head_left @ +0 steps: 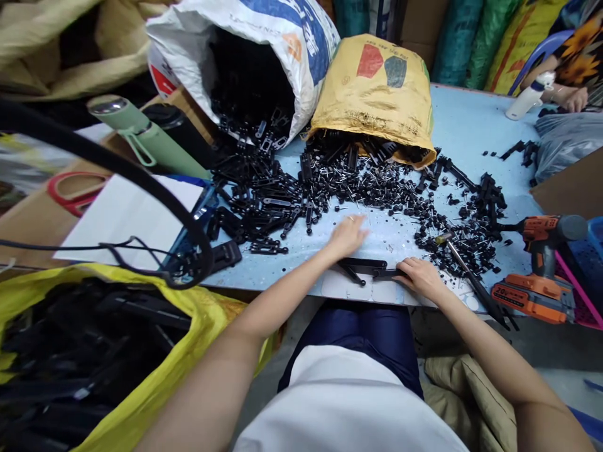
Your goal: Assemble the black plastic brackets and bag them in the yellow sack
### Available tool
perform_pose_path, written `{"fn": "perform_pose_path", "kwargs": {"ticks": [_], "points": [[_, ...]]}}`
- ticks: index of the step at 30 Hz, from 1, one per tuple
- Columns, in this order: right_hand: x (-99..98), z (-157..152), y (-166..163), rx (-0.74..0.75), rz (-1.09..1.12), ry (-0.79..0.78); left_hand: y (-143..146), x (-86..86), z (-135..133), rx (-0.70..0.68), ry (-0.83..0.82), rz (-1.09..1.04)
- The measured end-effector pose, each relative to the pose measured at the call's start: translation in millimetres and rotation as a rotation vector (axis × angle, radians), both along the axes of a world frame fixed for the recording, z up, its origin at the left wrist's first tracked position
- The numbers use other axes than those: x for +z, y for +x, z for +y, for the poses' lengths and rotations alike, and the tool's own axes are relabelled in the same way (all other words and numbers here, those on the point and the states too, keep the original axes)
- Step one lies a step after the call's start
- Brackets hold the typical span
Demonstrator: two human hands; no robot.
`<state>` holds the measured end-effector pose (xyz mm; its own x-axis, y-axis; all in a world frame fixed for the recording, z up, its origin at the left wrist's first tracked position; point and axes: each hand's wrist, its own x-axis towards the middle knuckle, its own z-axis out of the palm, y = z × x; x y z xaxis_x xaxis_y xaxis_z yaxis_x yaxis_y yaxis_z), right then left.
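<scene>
My left hand [347, 237] is over the blue tabletop with its fingers stretched out, slightly blurred, and no held thing shows in it. In front of my body, close to the table edge, lies a black hinged plastic part [365, 264] with a thin arm sticking out below it. My right hand [423, 277] pinches the right end of this part, its fingertips hiding that end. Beyond my left hand spreads a pile of small black screw knobs [372, 185] with metal pins. To its left are heaped black plastic links [264, 204].
A white sack [311, 56] and a yellow sack [372, 94] spill black parts. At right lie an orange cordless drill [537, 267] and a hammer [464, 267]. A yellow bag [211, 314] of black parts stands at left. Another person's hand [572, 98] appears far right.
</scene>
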<state>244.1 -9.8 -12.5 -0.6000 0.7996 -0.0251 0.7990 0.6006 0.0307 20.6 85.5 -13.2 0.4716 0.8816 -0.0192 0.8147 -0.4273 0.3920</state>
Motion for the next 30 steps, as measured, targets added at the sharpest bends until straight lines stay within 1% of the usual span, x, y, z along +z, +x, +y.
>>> {"fn": "perform_pose_path", "kwargs": {"ticks": [1,2,4,6,8,10,12,14,16,18,22,24,27,28,30], "points": [[-0.7,3.5,3.0,-0.019,0.016,-0.008,-2.7,1.6,17.5,0.144,0.031,0.041],[-0.2,8.7,5.0,-0.049,0.034,-0.01,-5.8,2.3,33.2,0.231,0.024,0.099],[3.2,26.2,5.7,-0.149,0.062,0.012,-12.1,1.6,54.0,0.292,0.013,0.16],[7.7,52.7,2.8,-0.295,0.056,0.055,-17.6,-0.6,57.2,0.268,0.012,0.162],[11.2,83.5,-1.7,-0.44,0.01,0.091,-23.8,-2.5,43.9,0.225,0.049,0.1],[12.2,111.1,-5.8,-0.531,-0.06,0.094,-32.7,-3.3,20.0,0.18,0.119,-0.011],[11.0,130.1,-7.9,-0.547,-0.125,0.069,-44.3,-2.7,-7.1,0.134,0.177,-0.117],[8.8,139.2,-7.7,-0.516,-0.162,0.053,-55.8,-1.3,-31.4,0.086,0.196,-0.161],[7.0,140.4,-6.0,-0.491,-0.179,0.059,-63.9,0.5,-48.9,0.034,0.185,-0.138],[6.2,136.5,-4.4,-0.487,-0.185,0.069,-66.8,2.8,-58.5,0.0,0.168,-0.078],[6.2,120.9,-3.7,-0.503,-0.154,0.062,-59.4,7.6,-60.4,-0.028,0.154,0.049],[5.8,112.0,-3.9,-0.512,-0.131,0.039,-52.6,6.7,-58.8,-0.07,0.167,0.078],[4.0,100.7,-2.8,-0.512,-0.079,0.006,-43.9,-4.3,-58.7,-0.11,0.196,0.064],[3.2,98.0,-2.2,-0.49,-0.052,0.001,-42.2,-10.3,-59.6,-0.096,0.212,0.042],[1.3,95.0,-1.4,-0.395,0.008,-0.007,-41.2,-23.4,-62.1,-0.042,0.265,-0.024]]}}
